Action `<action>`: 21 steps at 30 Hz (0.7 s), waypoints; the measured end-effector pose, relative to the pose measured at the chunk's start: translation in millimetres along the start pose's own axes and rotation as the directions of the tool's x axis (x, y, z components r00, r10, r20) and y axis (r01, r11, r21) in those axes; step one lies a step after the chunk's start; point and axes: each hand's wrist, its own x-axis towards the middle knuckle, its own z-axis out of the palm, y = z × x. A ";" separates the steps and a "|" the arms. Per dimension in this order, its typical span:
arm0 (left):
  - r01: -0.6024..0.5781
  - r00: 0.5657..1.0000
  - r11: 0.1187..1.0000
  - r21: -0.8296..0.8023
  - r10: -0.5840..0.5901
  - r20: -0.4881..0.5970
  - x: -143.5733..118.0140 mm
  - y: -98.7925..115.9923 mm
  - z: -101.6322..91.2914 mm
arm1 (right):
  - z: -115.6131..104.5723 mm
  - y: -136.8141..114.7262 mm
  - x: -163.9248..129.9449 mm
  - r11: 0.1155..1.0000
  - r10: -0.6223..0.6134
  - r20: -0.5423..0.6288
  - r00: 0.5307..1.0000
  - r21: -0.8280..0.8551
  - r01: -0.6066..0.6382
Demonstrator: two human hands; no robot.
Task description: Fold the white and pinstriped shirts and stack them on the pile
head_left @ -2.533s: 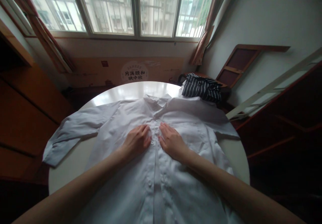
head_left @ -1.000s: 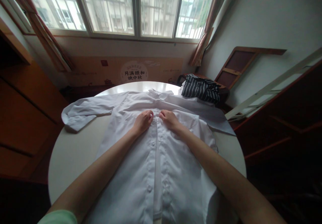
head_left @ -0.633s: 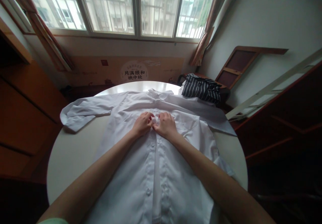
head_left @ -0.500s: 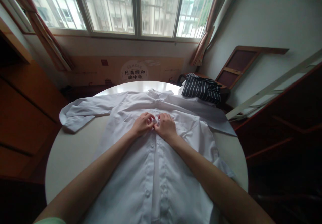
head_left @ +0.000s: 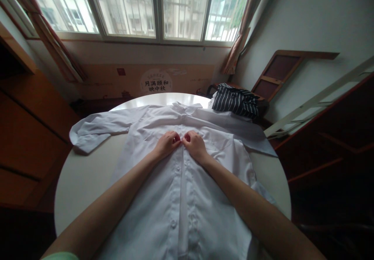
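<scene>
Fingers (head_left: pixel 175 138) of the left hand (head_left: pixel 167 144) and the right hand (head_left: pixel 195 145) curl together, pinching the button placket of the white shirt (head_left: pixel 181 190) right where the fingertips meet (what exactly sits between them is too small to tell). The shirt lies flat, front up, on the round counter (head_left: pixel 84 178), one sleeve (head_left: pixel 96 129) stretched out left of the fingers. Beyond them lies the collar (head_left: pixel 187 107); farther right, a striped cloth (head_left: pixel 235 101).

We note a barred window (head_left: pixel 152 9) spanning the far wall, admitting flat daylight, with brown curtains (head_left: pixel 238 38) at both sides. A white wall (head_left: pixel 306 14) stands right. Wooden cabinets (head_left: pixel 32 123) line the left. A printed cardboard panel (head_left: pixel 154 81) leans below the sill.
</scene>
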 end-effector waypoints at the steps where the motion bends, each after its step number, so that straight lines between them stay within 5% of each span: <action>1: -0.002 1.000 1.000 -0.002 0.002 0.000 -0.1 0.6 0.4 | -0.2 0.9 0.7 0.999 0.014 0.005 1.000 0.037 -0.014; 13: 0.042 0.999 0.999 0.028 -0.042 0.007 0.8 5.2 4.1 | -2.7 1.7 4.7 0.962 0.115 -0.004 0.993 0.252 -0.110; 21: 0.050 0.998 0.998 -0.030 -0.051 -0.027 1.0 4.0 6.5 | -1.7 -3.5 1.4 0.991 -0.083 -0.002 0.997 0.110 0.082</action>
